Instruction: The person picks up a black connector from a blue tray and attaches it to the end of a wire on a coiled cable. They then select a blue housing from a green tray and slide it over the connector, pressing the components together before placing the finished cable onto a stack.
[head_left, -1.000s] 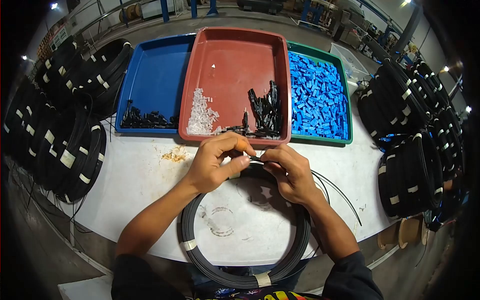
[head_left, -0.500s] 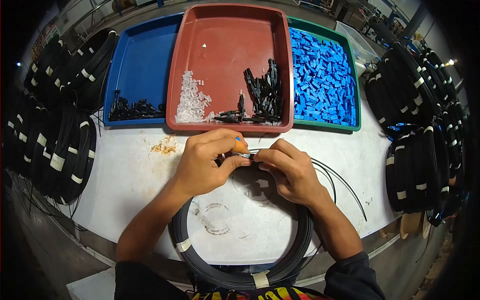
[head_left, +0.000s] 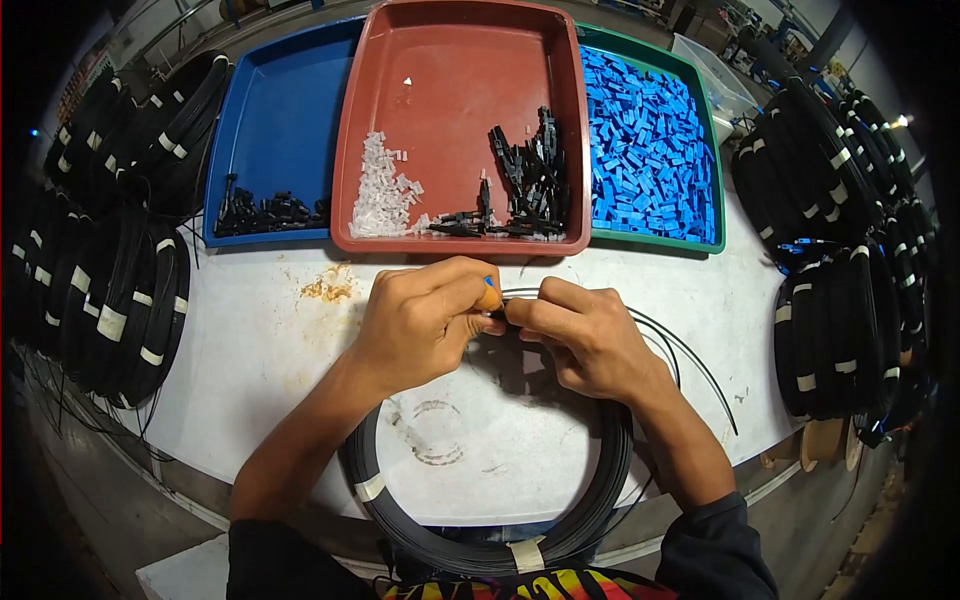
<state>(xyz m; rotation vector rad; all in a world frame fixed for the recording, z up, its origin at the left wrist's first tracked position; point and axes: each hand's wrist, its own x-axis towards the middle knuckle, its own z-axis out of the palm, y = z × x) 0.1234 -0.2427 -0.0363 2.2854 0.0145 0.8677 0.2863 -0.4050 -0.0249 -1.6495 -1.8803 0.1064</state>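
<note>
My left hand (head_left: 430,315) and my right hand (head_left: 580,335) meet above the top of a coiled black cable (head_left: 400,515). Both are closed in a pinch around a small dark piece (head_left: 503,308), mostly hidden by the fingertips; I cannot tell whether it is a connector or the cable's end. Something orange with a blue bit shows at my left index finger. Loose strands of the cable curve out to the right past my right hand. White tape binds the coil, which lies partly on the white table (head_left: 270,400) and reaches over its near edge.
Beyond my hands stand a blue tray (head_left: 290,130) with black parts, a red tray (head_left: 450,100) with clear and black parts, and a green tray (head_left: 716,190) full of blue parts. Taped black cable coils are stacked at the left (head_left: 125,310) and right (head_left: 830,330).
My fingertips have drawn closer together, and the grey-white bit that showed between them is now hidden. The trays appear slightly higher in view.
</note>
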